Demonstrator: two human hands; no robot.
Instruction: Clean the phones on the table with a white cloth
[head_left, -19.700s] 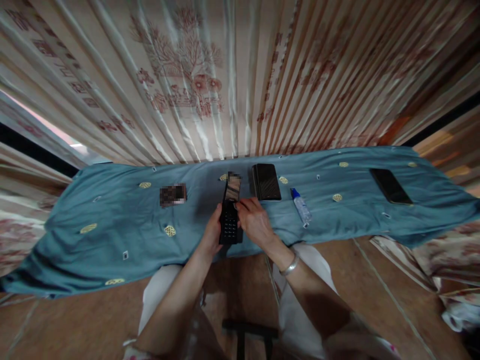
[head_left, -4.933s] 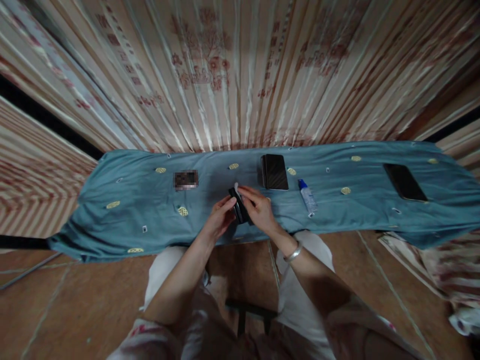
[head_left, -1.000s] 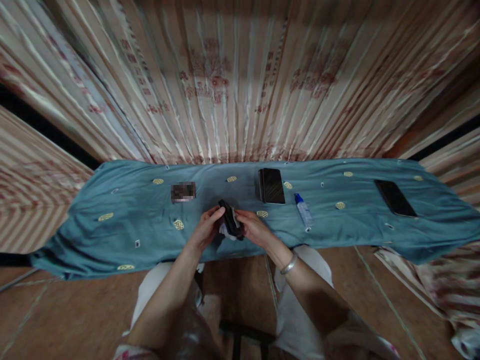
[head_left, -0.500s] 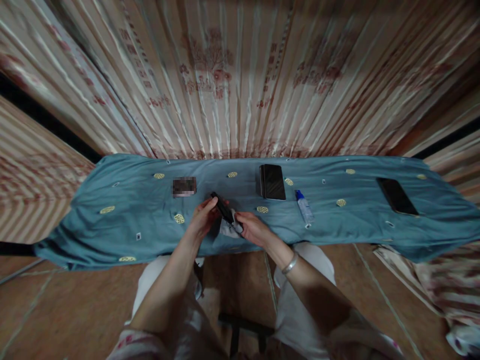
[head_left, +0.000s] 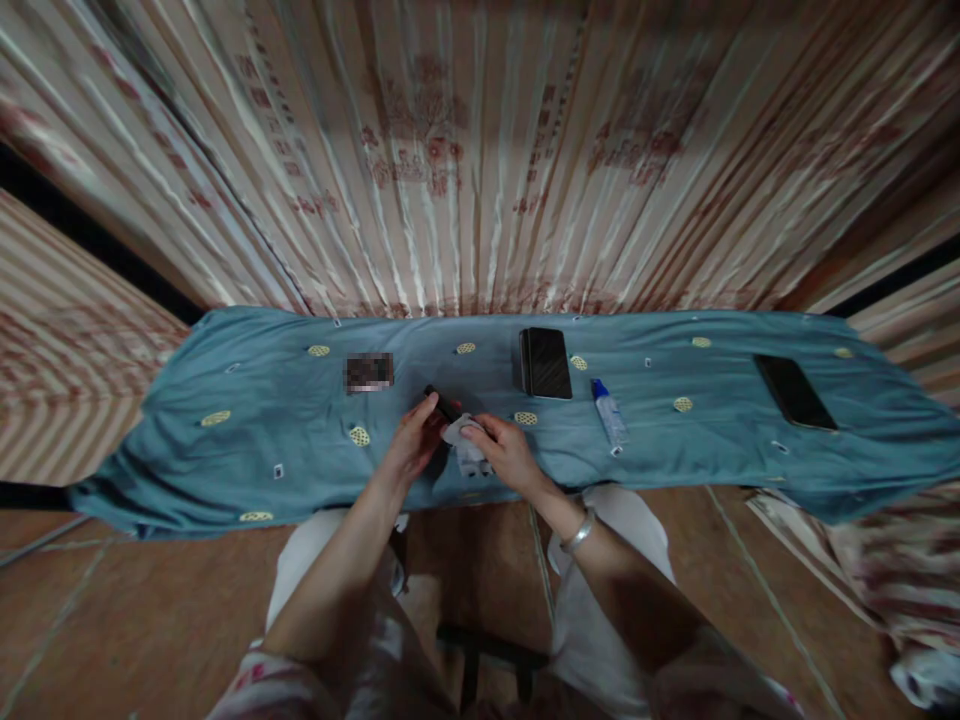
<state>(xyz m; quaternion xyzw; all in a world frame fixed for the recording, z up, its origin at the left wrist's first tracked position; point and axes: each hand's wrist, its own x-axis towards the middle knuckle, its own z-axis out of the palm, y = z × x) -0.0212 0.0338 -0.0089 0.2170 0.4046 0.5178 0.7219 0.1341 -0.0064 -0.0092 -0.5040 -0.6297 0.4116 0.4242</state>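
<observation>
Left hand (head_left: 415,445): fingers clasp a small black phone (head_left: 442,404), held above the surface (head_left: 262,420) near its front edge. Right hand (head_left: 504,452): fingers pinch a white wipe (head_left: 466,447) against it. Risk: hard rubbing could twist the phone loose.

Dim, soft blur, strong edge distortion.

A small phone (head_left: 442,404) is being held above the near edge of the cloth-covered table (head_left: 225,470), near its middle. Behind it to the right, a tablet (head_left: 545,362) is lying near the far edge, a bottle (head_left: 607,417) just right of it, and another phone (head_left: 795,391) toward the right end.
</observation>
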